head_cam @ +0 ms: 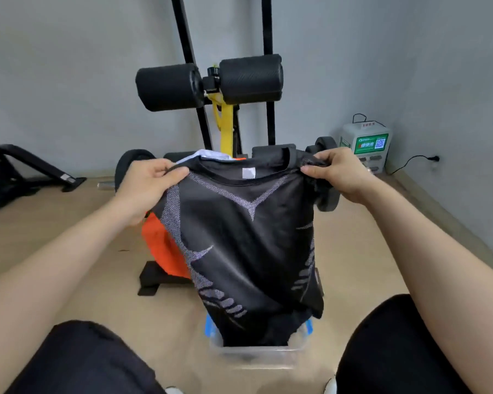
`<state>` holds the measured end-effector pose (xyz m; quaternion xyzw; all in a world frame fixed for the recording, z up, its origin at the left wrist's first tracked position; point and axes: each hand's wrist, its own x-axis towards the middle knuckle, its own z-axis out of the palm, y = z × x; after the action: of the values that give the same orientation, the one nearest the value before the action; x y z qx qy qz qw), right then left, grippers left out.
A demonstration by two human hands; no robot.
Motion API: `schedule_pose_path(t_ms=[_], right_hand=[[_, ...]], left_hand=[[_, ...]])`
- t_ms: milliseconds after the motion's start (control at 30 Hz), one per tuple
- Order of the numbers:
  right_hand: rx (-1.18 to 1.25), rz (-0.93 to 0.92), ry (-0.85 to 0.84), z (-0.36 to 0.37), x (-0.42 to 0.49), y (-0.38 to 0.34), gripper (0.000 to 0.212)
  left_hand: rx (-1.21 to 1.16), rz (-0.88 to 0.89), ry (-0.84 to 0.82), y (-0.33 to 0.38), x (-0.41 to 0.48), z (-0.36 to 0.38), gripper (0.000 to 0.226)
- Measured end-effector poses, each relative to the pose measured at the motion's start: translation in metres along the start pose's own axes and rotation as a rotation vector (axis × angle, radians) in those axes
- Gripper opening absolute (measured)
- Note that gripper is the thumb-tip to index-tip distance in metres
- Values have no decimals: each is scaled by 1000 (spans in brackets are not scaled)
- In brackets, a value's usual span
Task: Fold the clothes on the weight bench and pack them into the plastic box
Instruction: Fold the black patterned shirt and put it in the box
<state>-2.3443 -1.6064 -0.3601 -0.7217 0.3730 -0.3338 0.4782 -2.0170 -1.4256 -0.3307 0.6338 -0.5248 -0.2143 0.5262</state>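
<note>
- Left hand (148, 180) and right hand (336, 172) each pinch a shoulder of the black shirt (248, 237), hanging over the plastic box (254, 354).
- A weak pinch may drop it unfolded.
- Orange garment (160, 245) waits on the counter.

Two bare hands, left hand (148, 186) and right hand (339, 172), share one black short-sleeved shirt with grey woven patterning (248, 243). One orange garment (160, 245) and one white garment (208, 155) lie behind it. One clear plastic box with blue latches (254, 354). Two black foam roller pads (168, 86).
</note>
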Motion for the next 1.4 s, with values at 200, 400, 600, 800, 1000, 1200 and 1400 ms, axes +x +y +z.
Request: schedule_pose_path(t_ms=[200, 400, 600, 800, 1000, 1200, 1400], right_hand=[[82, -49, -69, 37, 7, -44, 17], [329, 23, -149, 56, 58, -87, 8], [457, 184, -48, 74, 114, -123, 13], [522, 135, 129, 86, 180, -117, 4], [412, 61, 187, 98, 247, -123, 19], [273, -4, 180, 120, 315, -99, 20], [250, -93, 164, 142, 370, -50, 13]], left_hand=[[83, -126, -21, 1, 7, -67, 14], [100, -132, 117, 2, 46, -115, 25], [273, -76, 296, -14, 111, -128, 22], [406, -37, 370, -34, 173, -137, 29], [505, -60, 470, -50, 237, -138, 31], [566, -122, 459, -99, 295, -128, 33], [671, -153, 630, -141, 335, -113, 31]])
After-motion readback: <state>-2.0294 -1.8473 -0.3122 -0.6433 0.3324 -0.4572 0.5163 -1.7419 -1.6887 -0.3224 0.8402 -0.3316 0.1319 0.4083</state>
